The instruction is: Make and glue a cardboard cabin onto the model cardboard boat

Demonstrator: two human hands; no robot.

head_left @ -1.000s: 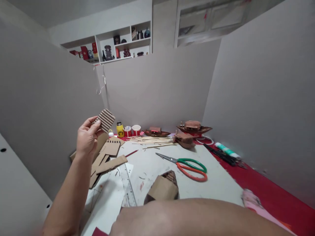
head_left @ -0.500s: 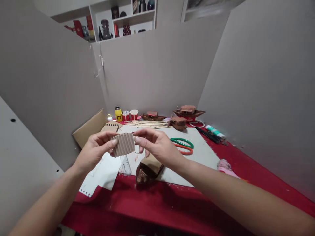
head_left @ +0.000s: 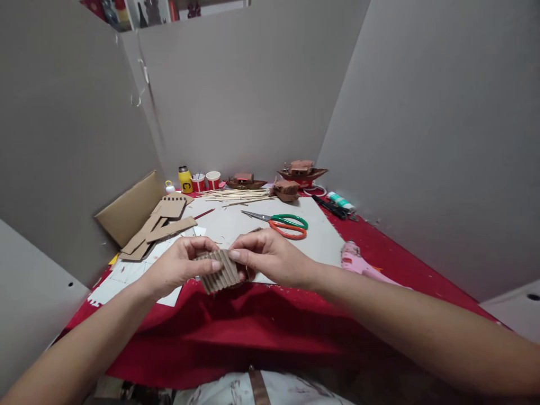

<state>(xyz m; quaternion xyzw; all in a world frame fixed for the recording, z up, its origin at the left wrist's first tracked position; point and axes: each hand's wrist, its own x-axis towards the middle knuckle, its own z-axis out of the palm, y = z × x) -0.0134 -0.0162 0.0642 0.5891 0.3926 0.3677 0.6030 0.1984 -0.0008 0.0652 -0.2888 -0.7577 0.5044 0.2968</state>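
Between my two hands is a small piece of corrugated cardboard (head_left: pixel 225 274), its ridges facing up, held above the front edge of the table. My left hand (head_left: pixel 185 261) pinches its left side, thumb on top. At its upper right corner, my right hand (head_left: pixel 270 256) grips it between thumb and fingers. The brown model part behind the cardboard is mostly hidden by my hands. Just beyond my right hand lie scissors (head_left: pixel 289 225) with one green and one orange handle, blades apart.
Cardboard strips (head_left: pixel 171 228) and a cardboard sheet (head_left: pixel 129 211) lie at left. Thin wooden sticks (head_left: pixel 236 194), model boats (head_left: pixel 301 170), paper cups (head_left: pixel 213 180) and a yellow bottle (head_left: pixel 184 180) stand at the back. A pink glue gun (head_left: pixel 358 261) rests at right on the red tablecloth (head_left: pixel 405 264).
My view has tipped downward. Both hands have brought the cardboard lower and nearer, tilting it so its ridges slant. The brown model part is now mostly covered by my hands.
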